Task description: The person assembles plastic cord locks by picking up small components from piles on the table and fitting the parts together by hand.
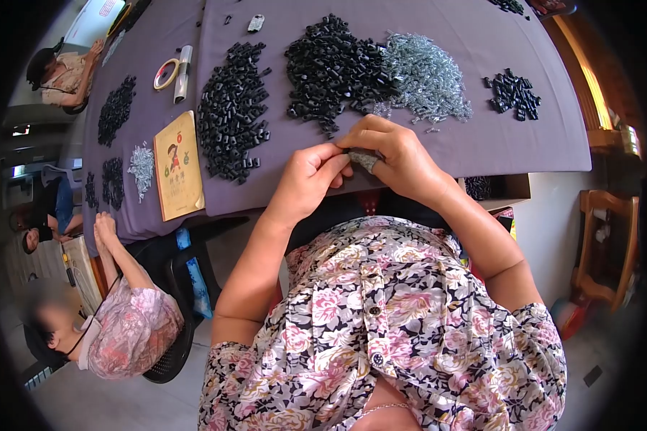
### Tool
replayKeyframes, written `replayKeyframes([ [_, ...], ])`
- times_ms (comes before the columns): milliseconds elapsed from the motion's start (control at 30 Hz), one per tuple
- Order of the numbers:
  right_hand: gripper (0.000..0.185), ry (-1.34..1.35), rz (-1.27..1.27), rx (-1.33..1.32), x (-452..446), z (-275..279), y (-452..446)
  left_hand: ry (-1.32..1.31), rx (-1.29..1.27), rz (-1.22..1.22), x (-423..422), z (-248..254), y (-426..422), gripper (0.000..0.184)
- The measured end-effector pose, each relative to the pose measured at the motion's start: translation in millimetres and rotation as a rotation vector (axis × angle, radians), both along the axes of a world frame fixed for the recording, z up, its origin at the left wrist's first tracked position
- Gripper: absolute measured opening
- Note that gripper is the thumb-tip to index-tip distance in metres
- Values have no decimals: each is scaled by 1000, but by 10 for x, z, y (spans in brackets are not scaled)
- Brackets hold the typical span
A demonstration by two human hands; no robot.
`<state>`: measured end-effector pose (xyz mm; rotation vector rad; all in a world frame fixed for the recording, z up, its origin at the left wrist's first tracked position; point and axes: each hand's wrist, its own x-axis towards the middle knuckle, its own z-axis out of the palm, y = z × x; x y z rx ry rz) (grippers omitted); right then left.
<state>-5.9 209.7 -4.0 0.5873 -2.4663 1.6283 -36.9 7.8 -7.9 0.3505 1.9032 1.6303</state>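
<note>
My left hand [308, 179] and my right hand [395, 154] meet at the near edge of the table, fingertips together. Between them is a small black piece [346, 150], mostly hidden by the fingers; both hands are closed in a pinch on it. A grey wrap [365, 161] covers part of my right thumb. Just beyond my hands lies a big heap of small black plastic parts [338, 68], touching a heap of clear, spring-like small pieces [425, 77]. Left of these is another long heap of black parts [233, 111].
A small pile of black parts [512, 94] lies right on the purple-grey tablecloth [546, 144]. A yellow booklet [178, 165], a tape roll [167, 74] and a clear roll [184, 73] lie left. A co-worker [133, 323] sits at left; a wooden chair [607, 244] stands right.
</note>
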Motion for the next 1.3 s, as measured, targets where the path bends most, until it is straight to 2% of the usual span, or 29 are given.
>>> replayKeyframes([
  [100, 38, 40, 2, 65, 5, 19, 34, -91, 28, 13, -13, -2, -14, 16],
  [200, 28, -39, -20, 4, 53, 53, 29, -174, 84, 45, 16, -2, -8, 17],
  [300, 15, -336, -35, -288, 76, -50, 35, -181, 143, 75, 93, 57, 6, 18],
  [367, 9, -511, 65, -410, 80, 31, 117, -171, 181, 86, 151, 130, -1, 18],
  [400, 8, -598, 118, -471, 76, 71, 145, -167, 198, 90, 174, 166, -4, 18],
  [533, 16, -656, 133, -639, 108, 48, 169, -147, 247, 74, 258, 325, -5, 17],
  [1033, 14, -609, 213, -827, 187, 111, 225, -65, 274, 92, 381, 503, 51, 19],
  [1300, 10, -550, 150, -694, 203, 128, 199, -70, 229, 107, 340, 445, 69, 18],
])
